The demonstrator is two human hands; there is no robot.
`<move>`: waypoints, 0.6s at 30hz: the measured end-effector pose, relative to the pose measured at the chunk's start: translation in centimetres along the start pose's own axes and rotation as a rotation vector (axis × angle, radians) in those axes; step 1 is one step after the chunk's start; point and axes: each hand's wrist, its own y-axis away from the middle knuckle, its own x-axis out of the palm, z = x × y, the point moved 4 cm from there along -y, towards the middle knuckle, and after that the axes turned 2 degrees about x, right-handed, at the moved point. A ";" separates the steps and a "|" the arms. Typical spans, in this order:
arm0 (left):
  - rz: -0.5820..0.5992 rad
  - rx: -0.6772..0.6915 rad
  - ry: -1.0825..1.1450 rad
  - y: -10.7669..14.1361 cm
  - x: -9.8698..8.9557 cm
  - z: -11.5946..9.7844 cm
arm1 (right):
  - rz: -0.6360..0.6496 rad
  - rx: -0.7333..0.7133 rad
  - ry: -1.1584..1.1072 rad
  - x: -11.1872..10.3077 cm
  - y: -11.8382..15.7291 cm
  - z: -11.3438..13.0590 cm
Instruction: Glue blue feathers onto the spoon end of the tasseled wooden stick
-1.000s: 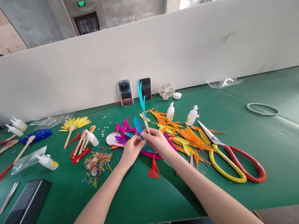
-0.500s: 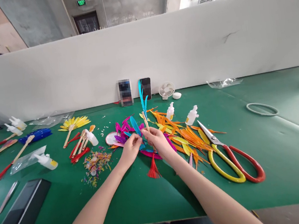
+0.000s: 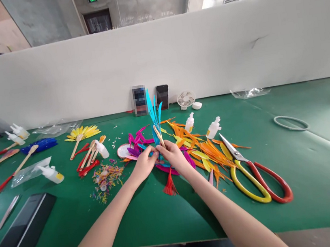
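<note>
My right hand (image 3: 173, 156) is closed around a small wooden stick (image 3: 159, 135), held upright. Bright blue feathers (image 3: 152, 111) fan up from the stick's top, and a red tassel (image 3: 169, 185) hangs below the hand. My left hand (image 3: 144, 164) pinches the lower end of a blue feather against the stick, its fingertips meeting those of my right hand. Beneath both hands lie loose magenta and purple feathers (image 3: 139, 137). Just right of my right hand are orange feathers (image 3: 212, 153) mixed with yellow ones.
Large scissors (image 3: 251, 168) lie open at right, beyond two glue bottles (image 3: 214, 127). To the left are a yellow feather fan (image 3: 82, 134), colourful scraps (image 3: 107, 180) and a black power bank (image 3: 26, 229). Phones (image 3: 162, 97) and a small fan (image 3: 186, 99) stand against the white partition (image 3: 204, 52).
The blue feather in my left hand has swung from a leftward tilt to upright beside the stick. Both hands have drawn together. The view has shifted slightly.
</note>
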 end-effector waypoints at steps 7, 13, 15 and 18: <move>-0.053 0.091 -0.197 0.3 -0.4 -0.7 | -0.014 -0.011 0.011 -0.1 0.0 -0.1; -0.014 0.126 -0.162 0.3 0.0 -0.9 | 0.009 0.028 -0.057 0.0 0.1 -0.1; -0.015 0.131 -0.151 0.2 0.0 -0.9 | 0.021 0.032 -0.081 0.1 0.2 0.0; 0.002 0.106 -0.124 0.2 -0.1 -0.6 | 0.032 0.037 -0.117 0.2 0.3 0.1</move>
